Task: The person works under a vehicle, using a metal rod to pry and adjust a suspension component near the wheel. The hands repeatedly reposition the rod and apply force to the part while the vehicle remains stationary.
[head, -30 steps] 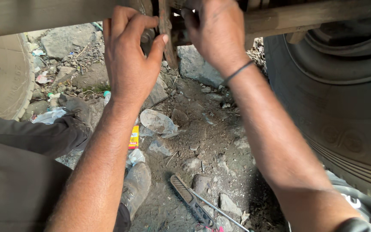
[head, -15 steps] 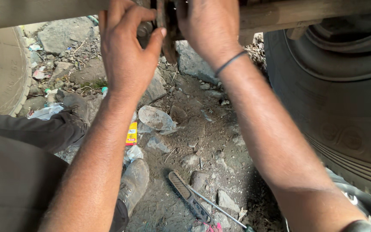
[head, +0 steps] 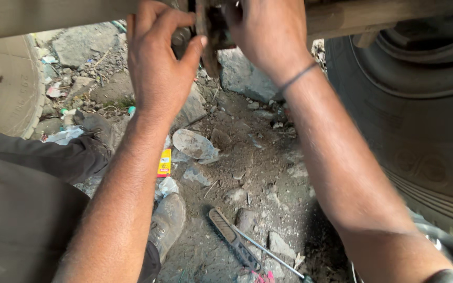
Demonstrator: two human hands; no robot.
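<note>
My left hand [head: 158, 63] and my right hand [head: 266, 31] are both raised to a rusty metal fitting [head: 208, 36] under a vehicle's long beam [head: 373, 15] at the top of the view. The left hand's fingers and thumb curl around the fitting's left side, by a round bolt-like part [head: 180, 36]. My right hand closes over its right side and hides most of it. A thin dark band sits on my right wrist [head: 297, 78]. What exactly each hand grips is partly hidden.
A large black tyre [head: 420, 131] fills the right side, a pale wheel [head: 6, 89] the left. Below lie dirt, stones, litter and a screwdriver [head: 242, 243] with a dark handle. My grey trouser leg [head: 32, 173] and dusty shoe [head: 166, 220] rest at lower left.
The view has tilted down a little, so both hands now sit higher in the frame. They stay on the fitting, with only small finger shifts.
</note>
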